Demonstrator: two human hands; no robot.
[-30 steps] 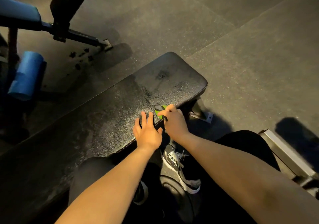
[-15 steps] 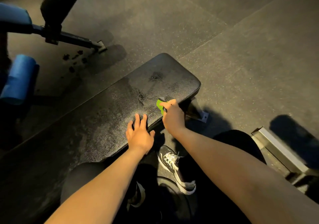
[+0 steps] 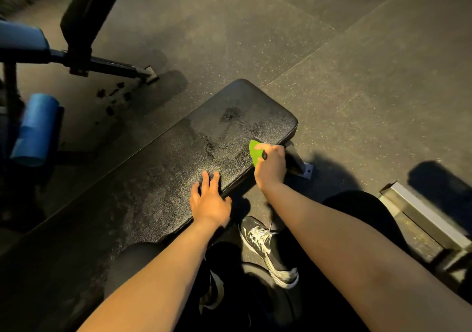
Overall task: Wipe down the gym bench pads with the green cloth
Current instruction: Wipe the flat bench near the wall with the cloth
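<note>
Now the right hand (image 3: 270,164), holding the green cloth (image 3: 254,152), has slid toward 2 o'clock along the surface (image 3: 163,168) edge, probably finishing this end, while the left hand (image 3: 209,198) stays flat.

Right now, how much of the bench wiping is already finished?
Partly done: the black textured bench pad shows damp streaks. In hand: the right hand grips the green cloth at the pad's near edge, while the left hand rests flat. The blue pads look untouched.

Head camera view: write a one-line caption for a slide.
Right hand grips the green cloth at the near edge of the black bench pad; left hand rests flat on it.
</note>
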